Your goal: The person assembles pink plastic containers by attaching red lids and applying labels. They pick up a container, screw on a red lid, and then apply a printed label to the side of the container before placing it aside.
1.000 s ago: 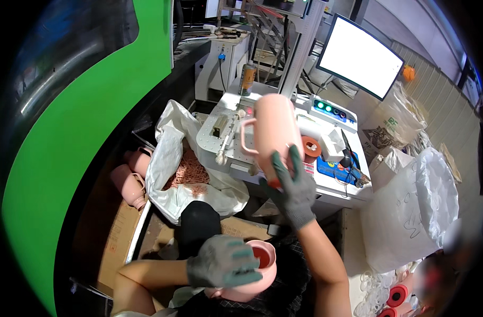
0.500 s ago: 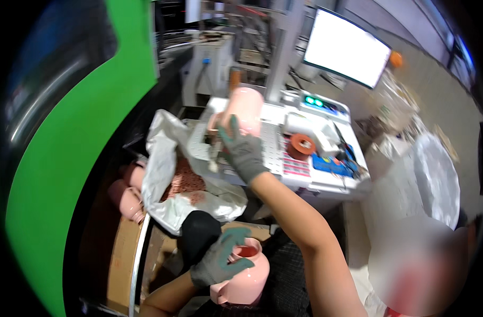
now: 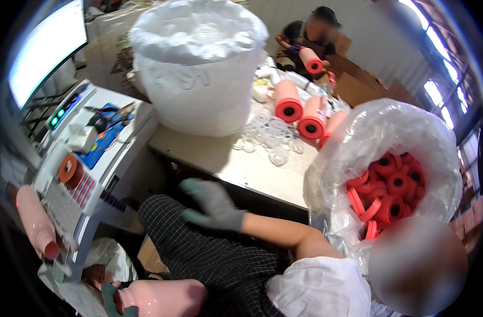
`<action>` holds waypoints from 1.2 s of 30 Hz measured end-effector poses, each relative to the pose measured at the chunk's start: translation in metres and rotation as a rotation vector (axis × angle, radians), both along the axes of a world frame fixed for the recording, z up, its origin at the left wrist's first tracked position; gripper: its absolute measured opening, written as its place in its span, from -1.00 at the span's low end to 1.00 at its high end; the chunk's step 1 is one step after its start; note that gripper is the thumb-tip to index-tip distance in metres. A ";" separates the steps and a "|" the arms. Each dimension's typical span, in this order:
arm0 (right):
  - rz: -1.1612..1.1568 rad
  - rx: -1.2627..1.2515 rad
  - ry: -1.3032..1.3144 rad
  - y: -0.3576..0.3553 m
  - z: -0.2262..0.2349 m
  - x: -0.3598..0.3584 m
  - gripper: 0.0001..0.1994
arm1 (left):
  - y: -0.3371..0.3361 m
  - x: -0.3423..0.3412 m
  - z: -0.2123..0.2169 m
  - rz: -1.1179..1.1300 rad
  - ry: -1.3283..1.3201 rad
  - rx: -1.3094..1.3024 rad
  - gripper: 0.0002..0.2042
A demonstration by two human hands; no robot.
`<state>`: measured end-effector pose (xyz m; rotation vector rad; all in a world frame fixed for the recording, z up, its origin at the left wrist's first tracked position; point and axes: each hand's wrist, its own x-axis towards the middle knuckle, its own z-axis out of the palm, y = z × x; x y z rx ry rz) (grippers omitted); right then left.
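Pink jug (image 3: 165,298) held sideways, white sack (image 3: 199,87) with dark handwritten marks

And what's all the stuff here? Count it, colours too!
screen: one, white, top left
machine table: one, white, left
roll: one, orange, on table
plain bottle: one, pink, far left
tall sack: one, white, top middle
bench: one, cream, middle
red-ended bottles: at least three, pink, on bench
rings: many, clear, on bench
plastic bag: one, clear, right
red parts: many, red, in that bag
other person: one, dark-clothed, top, holding another bottle
carton: one, brown, top right
low sack: one, white, bottom left
held bottle: one, pink, bottom left
left grip: one, grey-green, around held bottle
right grip: one, grey-green, centre, open
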<state>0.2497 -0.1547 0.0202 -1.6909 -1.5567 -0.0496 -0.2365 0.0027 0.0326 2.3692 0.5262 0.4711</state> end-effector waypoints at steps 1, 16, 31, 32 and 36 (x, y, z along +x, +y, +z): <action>-0.220 -0.003 0.034 -0.051 0.011 0.016 -0.31 | 0.000 0.025 0.020 -0.142 -0.125 0.213 -0.37; -1.839 -0.557 -0.077 -0.438 -0.024 0.133 -0.23 | -0.033 0.149 -0.078 0.464 -0.559 -1.033 -0.67; -0.333 -0.126 0.413 -0.128 0.123 0.039 -0.62 | -0.090 0.146 -0.118 0.629 -0.541 -0.922 -0.79; -0.227 -0.039 0.498 -0.097 0.091 0.025 -0.57 | -0.094 0.152 -0.105 0.603 -0.569 -1.065 -0.79; 0.162 0.128 0.183 -0.033 0.055 -0.046 -0.45 | -0.118 0.137 -0.151 0.662 -1.110 -1.635 -0.67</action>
